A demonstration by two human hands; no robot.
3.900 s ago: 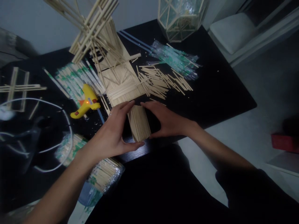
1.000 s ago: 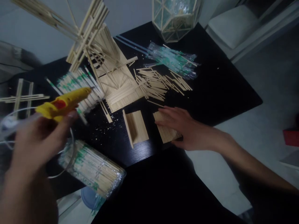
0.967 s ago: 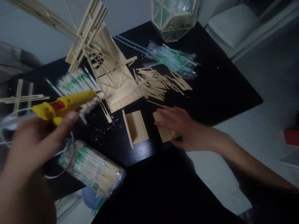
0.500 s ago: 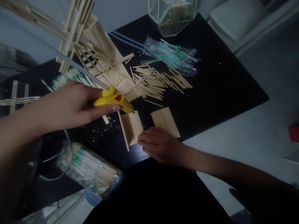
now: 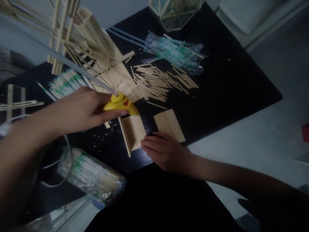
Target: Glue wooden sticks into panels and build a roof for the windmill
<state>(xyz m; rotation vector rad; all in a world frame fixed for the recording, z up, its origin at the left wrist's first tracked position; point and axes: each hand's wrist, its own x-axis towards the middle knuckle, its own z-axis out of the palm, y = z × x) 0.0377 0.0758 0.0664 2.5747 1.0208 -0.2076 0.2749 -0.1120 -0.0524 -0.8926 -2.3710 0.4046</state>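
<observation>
My left hand (image 5: pixel 89 111) is closed around a yellow hot glue gun (image 5: pixel 124 104), with a long pale glue stick (image 5: pixel 79 69) running out of its back. The gun's nozzle is at the top edge of a small panel of wooden sticks (image 5: pixel 138 132), which has an upright side wall along its left. Whether glue is coming out is too small to tell. At the panel's lower right edge, my right hand (image 5: pixel 164 151) grips it with fingers together; the thumb is hidden. A second flat stick panel (image 5: pixel 170 124) lies just beyond the right hand.
Cut sticks (image 5: pixel 156 82) lie scattered behind the panels, near plastic-wrapped packets (image 5: pixel 173 51). A tall stick structure (image 5: pixel 94 35) stands at the back left. A wrapped stick bundle (image 5: pixel 94 174) lies front left, beside a white cord (image 5: pixel 70 154). A glass terrarium (image 5: pixel 176 14) stands at the back.
The glue gun's nozzle has come slightly closer to the panel's top edge. My right hand keeps its place at the panel. The whole view has shifted a little.
</observation>
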